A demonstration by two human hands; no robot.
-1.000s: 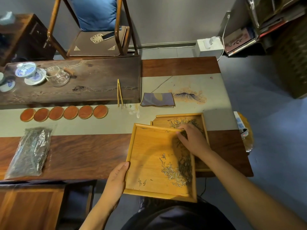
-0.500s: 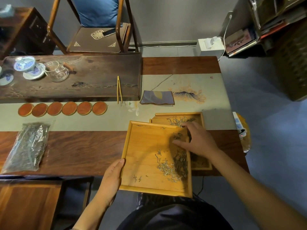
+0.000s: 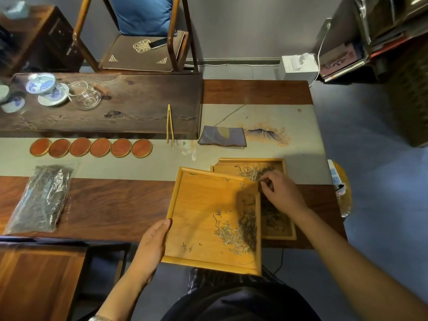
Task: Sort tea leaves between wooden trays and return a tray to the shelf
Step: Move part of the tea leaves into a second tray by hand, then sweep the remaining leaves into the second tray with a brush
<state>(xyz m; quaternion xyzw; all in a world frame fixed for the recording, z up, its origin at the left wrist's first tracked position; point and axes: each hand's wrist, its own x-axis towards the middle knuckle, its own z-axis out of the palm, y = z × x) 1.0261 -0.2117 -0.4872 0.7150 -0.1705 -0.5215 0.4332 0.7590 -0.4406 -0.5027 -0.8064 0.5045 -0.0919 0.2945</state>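
Note:
A light wooden tray [image 3: 199, 205] is held tilted over the table's near edge, and my left hand [image 3: 154, 244] grips its left rim. Pale and dark tea leaves [image 3: 238, 230] lie heaped in its lower right corner. Behind it, a second wooden tray [image 3: 278, 228] rests flat on the table with pale leaves [image 3: 253, 171] at its far end and dark leaves nearer. My right hand [image 3: 281, 192] hovers over that second tray, fingertips curled together as if pinching leaves; the held tray's right rim hides part of the second tray.
A plastic bag of dark tea [image 3: 41, 198] lies at the left. Several round wooden coasters [image 3: 90, 148] line the table runner. Bamboo tongs [image 3: 169, 123], a folded cloth [image 3: 222, 136] and a dark tea board [image 3: 115, 105] with a gaiwan [image 3: 44, 85] sit behind. Shelves [image 3: 379, 38] stand far right.
My right hand moved from over the held tray's right side across its rim to the far tray. The held tray shifted slightly with my left hand.

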